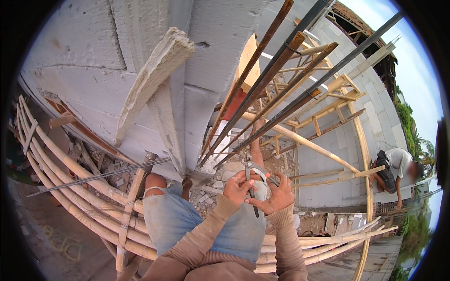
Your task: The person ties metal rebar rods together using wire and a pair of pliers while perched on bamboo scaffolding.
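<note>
In front of my lap, my left hand (238, 187) and my right hand (277, 193) hold a pair of pincers (251, 175) between them. Its grey metal jaws point up toward the rebar bundle, and its dark handles are spread apart. My left fingers close around the handle that hangs downward. The fingers of my right hand curl at the other handle, which has an orange patch, while its thumb stretches toward the left hand. Just beyond the jaws, several rusty rebars (262, 93) slant up to the right. A thin wire near their lower ends is too small to make out clearly.
Bamboo rails (89, 196) run behind and beside my legs. A rough concrete-coated board (154, 82) leans against the grey block wall (79, 89) at left. Bamboo scaffolding (328, 126) stands at right, where another person (396, 171) crouches. Rubble (204, 199) lies below.
</note>
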`<state>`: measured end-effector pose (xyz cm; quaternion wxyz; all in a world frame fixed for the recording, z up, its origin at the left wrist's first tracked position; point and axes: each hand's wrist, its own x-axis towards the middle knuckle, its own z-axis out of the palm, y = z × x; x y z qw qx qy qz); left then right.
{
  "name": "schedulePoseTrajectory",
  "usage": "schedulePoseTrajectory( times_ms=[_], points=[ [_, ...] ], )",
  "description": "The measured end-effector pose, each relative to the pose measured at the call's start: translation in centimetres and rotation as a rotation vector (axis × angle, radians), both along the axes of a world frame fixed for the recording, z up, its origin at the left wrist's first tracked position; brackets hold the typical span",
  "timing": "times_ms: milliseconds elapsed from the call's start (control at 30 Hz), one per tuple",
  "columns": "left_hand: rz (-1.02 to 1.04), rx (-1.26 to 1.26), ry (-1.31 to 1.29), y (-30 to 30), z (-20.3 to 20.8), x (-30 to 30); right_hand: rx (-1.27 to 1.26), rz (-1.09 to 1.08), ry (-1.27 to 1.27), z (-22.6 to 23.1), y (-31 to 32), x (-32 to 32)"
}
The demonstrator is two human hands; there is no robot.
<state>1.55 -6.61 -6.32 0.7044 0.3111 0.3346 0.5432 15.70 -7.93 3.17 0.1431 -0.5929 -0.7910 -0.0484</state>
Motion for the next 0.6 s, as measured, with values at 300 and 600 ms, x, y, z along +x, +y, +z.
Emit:
schedulePoseTrajectory(
  times_ms=[300,600],
  points=[
    [0.03,-0.065,0.043,0.2,-0.1,-0.5,-0.035,-0.007,-0.086,-0.3,0.2,-0.9],
    [-0.004,-0.054,-0.084,1.4,-0.6,0.5,-0.014,-0.064,-0.041,-3.8,-0.8,0.1]
  ],
)
